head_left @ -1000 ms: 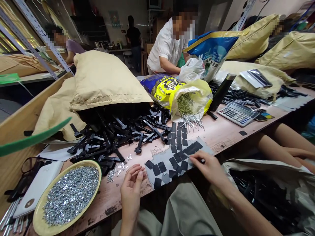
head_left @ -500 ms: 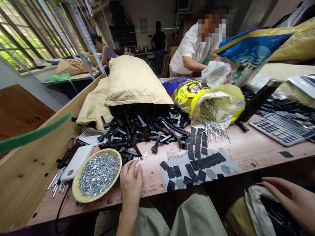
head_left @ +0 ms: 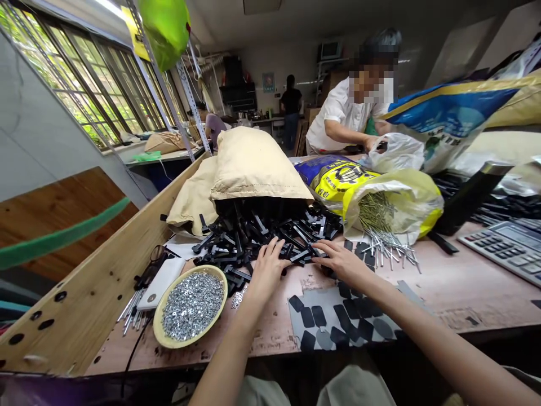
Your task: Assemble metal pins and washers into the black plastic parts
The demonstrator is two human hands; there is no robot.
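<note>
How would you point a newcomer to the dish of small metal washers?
Start at the long wooden workbench and find the heap of black plastic parts spilling from the tan paper sack. Just left of the left hand sits the round yellow dish of silvery washers, the only round container there.

Black plastic parts (head_left: pixel 253 237), yellow bowl (head_left: pixel 163 336)

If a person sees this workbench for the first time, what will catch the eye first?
First, the heap of black plastic parts spilling from a tan sack at the bench's middle, with the left hand and right hand both reaching into its near edge. Next, the yellow bowl of small metal washers at near left, and the yellow bag of nails to the right.
</note>
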